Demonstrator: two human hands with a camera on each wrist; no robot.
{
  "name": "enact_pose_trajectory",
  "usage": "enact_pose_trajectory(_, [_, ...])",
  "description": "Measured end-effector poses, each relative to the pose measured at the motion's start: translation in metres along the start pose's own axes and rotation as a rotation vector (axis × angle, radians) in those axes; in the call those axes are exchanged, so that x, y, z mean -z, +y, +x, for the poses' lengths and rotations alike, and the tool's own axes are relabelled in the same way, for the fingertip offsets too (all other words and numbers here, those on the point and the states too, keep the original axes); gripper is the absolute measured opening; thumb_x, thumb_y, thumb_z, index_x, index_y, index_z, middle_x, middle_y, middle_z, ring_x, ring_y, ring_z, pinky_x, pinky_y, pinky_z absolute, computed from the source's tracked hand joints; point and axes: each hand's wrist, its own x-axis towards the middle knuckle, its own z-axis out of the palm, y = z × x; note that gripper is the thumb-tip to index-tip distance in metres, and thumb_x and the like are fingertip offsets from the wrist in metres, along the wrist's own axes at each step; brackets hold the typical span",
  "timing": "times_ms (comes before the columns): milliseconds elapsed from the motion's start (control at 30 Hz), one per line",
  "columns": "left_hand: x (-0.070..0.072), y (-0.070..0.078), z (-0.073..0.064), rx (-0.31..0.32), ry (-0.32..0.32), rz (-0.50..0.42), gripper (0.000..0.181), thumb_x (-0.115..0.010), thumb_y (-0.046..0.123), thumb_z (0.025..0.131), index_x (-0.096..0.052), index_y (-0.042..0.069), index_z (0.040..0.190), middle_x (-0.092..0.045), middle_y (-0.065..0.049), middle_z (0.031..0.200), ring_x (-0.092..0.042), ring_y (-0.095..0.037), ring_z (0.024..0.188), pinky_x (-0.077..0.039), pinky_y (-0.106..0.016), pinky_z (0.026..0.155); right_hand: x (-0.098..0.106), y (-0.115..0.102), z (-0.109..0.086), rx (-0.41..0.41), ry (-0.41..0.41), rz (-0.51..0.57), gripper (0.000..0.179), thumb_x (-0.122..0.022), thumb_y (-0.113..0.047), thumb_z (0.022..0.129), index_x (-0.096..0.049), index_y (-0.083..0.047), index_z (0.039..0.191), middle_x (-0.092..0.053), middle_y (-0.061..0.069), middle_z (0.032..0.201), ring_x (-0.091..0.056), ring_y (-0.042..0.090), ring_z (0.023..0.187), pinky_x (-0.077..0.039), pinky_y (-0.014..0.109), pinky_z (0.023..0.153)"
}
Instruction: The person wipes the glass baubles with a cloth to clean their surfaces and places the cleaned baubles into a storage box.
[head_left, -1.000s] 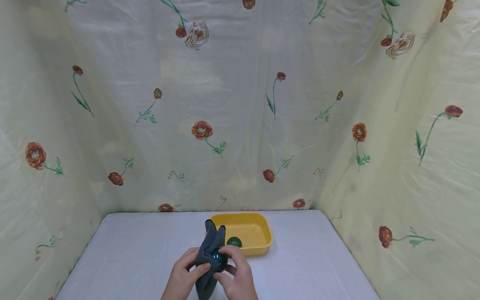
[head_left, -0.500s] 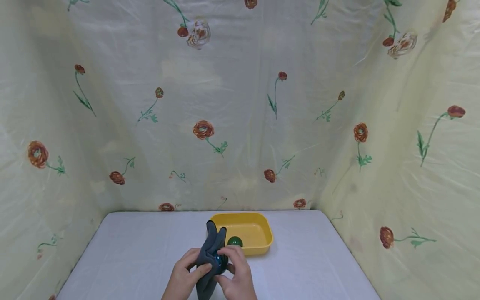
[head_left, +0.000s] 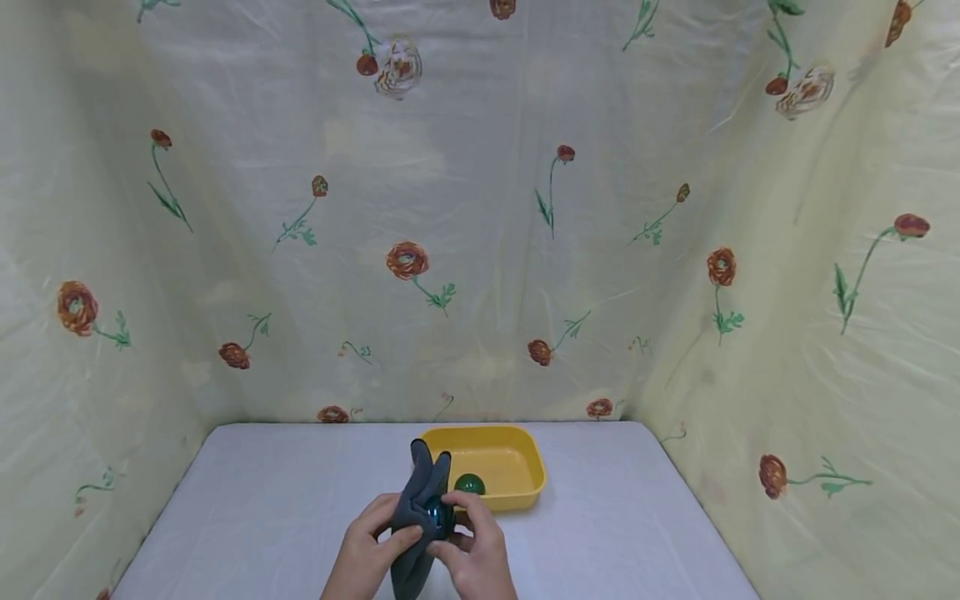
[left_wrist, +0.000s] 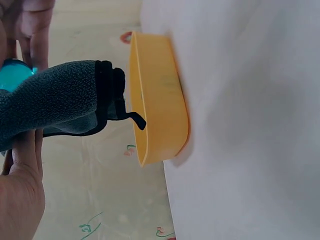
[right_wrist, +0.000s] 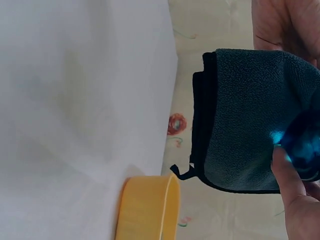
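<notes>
A folded dark grey-blue cloth (head_left: 417, 500) with black edging is held in my left hand (head_left: 363, 546), its thumb pressing the front fold. Set against the cloth is a shiny, see-through blue ball (head_left: 440, 518). My right hand (head_left: 480, 546) pinches this ball between thumb and fingers from the right side. In the right wrist view a fingertip touches the blue ball near the cloth, and a hanging loop (right_wrist: 183, 173) shows at the cloth's corner. Both hands are raised in front of the yellow tray (head_left: 513, 502), in which a green ball (head_left: 470, 483) lies near the front wall.
The tray stands toward the back of a table (head_left: 600, 517) covered in white. Flower-printed curtains (head_left: 480, 333) enclose the table at the back and on both sides. The upper end of the cloth overlaps the tray's left edge in the head view.
My right fingers have shifted slightly over the blue ball, the fingertip and thumb moving a little to the right. My left hand and the cloth stay nearly in place.
</notes>
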Motion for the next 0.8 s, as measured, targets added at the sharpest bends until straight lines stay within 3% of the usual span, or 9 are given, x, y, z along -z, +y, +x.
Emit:
enact_pose_trajectory(267, [0.0016, 0.0015, 0.0027, -0.003, -0.011, 0.009, 0.04, -0.074, 0.03, 0.088, -0.069, 0.015, 0.125, -0.061, -0.007, 0.126, -0.053, -0.024, 0.116, -0.052, -0.052, 0.099, 0.0029, 0.0031, 0.0021, -0.027, 0.0, 0.029, 0.05, -0.072, -0.011, 0.089, -0.05, -0.009, 0.134, -0.059, 0.016, 0.13, -0.066, 0.023, 0.106, -0.059, 0.028, 0.088])
enact_pose_trajectory(500, [0.0034, 0.0022, 0.0019, -0.045, -0.024, -0.01, 0.042, -0.075, 0.034, 0.086, -0.07, 0.014, 0.123, -0.061, -0.008, 0.126, -0.054, -0.024, 0.117, -0.052, -0.05, 0.101, 0.004, 0.0046, 0.0047, -0.05, 0.005, 0.026, 0.045, -0.067, -0.016, 0.093, -0.048, -0.006, 0.133, -0.066, 0.016, 0.119, -0.066, 0.02, 0.096, -0.06, 0.029, 0.082])
enact_pose_trajectory(800, [0.0039, -0.0022, 0.0, -0.056, -0.083, -0.048, 0.052, -0.075, 0.039, 0.086, -0.067, 0.011, 0.128, -0.06, -0.012, 0.125, -0.056, -0.025, 0.113, -0.056, -0.048, 0.095, 0.0066, 0.0079, 0.0034, -0.141, -0.027, 0.099, 0.057, -0.061, -0.04, 0.096, -0.045, -0.001, 0.134, -0.073, 0.014, 0.099, -0.071, 0.02, 0.073, -0.062, 0.034, 0.069])
